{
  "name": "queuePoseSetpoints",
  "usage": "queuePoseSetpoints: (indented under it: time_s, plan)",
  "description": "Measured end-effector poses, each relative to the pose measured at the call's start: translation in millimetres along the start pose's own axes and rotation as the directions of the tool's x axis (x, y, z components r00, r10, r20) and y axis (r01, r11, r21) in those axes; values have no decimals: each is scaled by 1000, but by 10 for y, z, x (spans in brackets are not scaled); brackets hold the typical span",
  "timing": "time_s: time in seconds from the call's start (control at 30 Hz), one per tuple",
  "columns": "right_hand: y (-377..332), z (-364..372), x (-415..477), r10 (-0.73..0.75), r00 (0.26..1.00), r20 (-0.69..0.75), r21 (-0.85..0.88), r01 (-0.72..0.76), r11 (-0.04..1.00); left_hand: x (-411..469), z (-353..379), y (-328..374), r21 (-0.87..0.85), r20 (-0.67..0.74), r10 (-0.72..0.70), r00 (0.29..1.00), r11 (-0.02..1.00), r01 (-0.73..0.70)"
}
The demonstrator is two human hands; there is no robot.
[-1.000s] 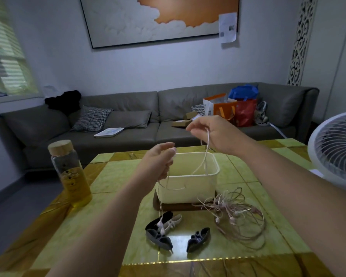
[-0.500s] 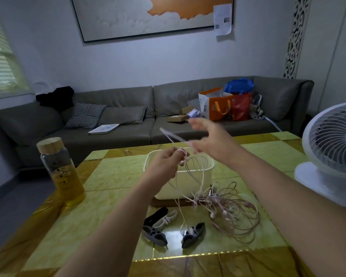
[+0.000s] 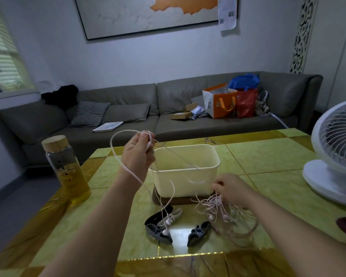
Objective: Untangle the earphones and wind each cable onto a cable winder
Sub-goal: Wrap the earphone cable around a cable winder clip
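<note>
Watching through the head camera, I see the left hand (image 3: 137, 154) raised above the table (image 3: 100, 232), its thumb and fingers curled, pinching a pale pink earphone cable (image 3: 116, 154) at the top of a wide loop. From that pinch the cable drops past the wrist to two earbuds (image 3: 166, 226) that hang right at the cable winders (image 3: 158, 231). There are two dark grey winders and a white one lying near the table's front edge, and I cannot tell whether the buds touch them. Another strand runs taut from the left hand across the cream tub (image 3: 188, 176) to the right hand (image 3: 231, 188), which sits low beside the tub's right corner, fingers curled round strands at the top of the tangled earphones (image 3: 230, 220). The tangle is heaped on the table under and in front of that hand, just right of the winders. A bottle (image 3: 66, 168) with a wooden lid stands at the left, and a white fan (image 3: 336, 152) at the right.
</note>
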State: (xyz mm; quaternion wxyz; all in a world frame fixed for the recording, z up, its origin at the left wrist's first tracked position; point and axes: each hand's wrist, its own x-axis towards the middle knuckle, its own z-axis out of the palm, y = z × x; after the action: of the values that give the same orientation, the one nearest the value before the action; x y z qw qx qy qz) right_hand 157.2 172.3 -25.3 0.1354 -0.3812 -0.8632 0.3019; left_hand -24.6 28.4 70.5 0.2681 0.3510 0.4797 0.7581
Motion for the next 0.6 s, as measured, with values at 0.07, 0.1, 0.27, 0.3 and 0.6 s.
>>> queuePoseSetpoints:
  time_s: [0.07,0.1,0.27,0.3,0.6]
  plan:
    - [173,18,42,73,995,-72,-47,-76,996,30,-58,45,-68,-114,52,992,996,-60]
    - [279,20,59,120,985,-123,-48,-126,991,48,-88,76,-99,-163,71,984,991,-88]
    - [668,-27,23,330,907,-263,11,-339,941,114,-228,129,-55,-251,71,965,995,-87]
    - [707,-34,31,360,891,-275,52,-360,931,115,-233,108,-14,-235,53,971,998,-57]
    - [390,-402,83,358,552,-753,387,-68,920,87,-175,-132,399,-35,-116,993,909,120]
